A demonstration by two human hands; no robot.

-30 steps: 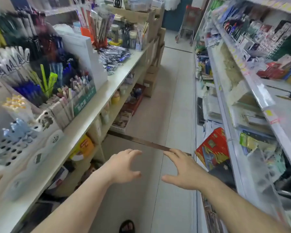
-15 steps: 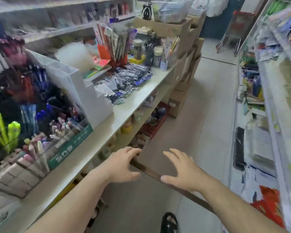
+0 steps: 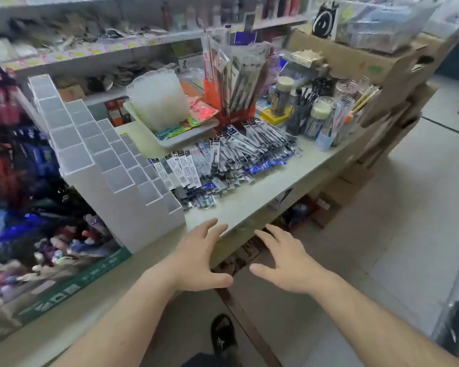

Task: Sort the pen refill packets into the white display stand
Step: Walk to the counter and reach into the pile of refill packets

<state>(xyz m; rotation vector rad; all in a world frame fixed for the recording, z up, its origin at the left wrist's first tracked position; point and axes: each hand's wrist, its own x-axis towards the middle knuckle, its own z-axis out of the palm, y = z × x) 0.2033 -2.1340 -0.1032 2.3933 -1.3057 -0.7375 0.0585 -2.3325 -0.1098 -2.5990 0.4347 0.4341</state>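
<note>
The stand (image 3: 109, 165) sits ahead and to the left of the left hand (image 3: 199, 260), its stepped white compartments all bare as far as can be seen. That left hand hovers over the counter (image 3: 249, 205) edge, fingers spread apart, holding nothing. The right hand (image 3: 289, 266) hangs just beside it, off the edge and over the floor, likewise splayed and empty.

The packets (image 3: 223, 165) lie in a loose, overlapping heap straight ahead of both hands, touching the stand's lowest step on its right side and fanning away toward the jars (image 3: 318, 117) further right. None has gone in yet — the sort looks to be at its very start.

Likely troubles from here:
- The packets are thin, slick and shingled, so a grab at one may drag several along or push the heap toward the counter's near edge, where some could slide to the floor.
- Black and blue headers are mixed in the pile; pulling by the handful would probably put unlike kinds in one compartment.
- The compartments are narrow — a packet fed in tilted could catch on a divider and bend.
- A reach across the heap to the far right risks brushing the jars and the tray (image 3: 180, 136) behind.
</note>
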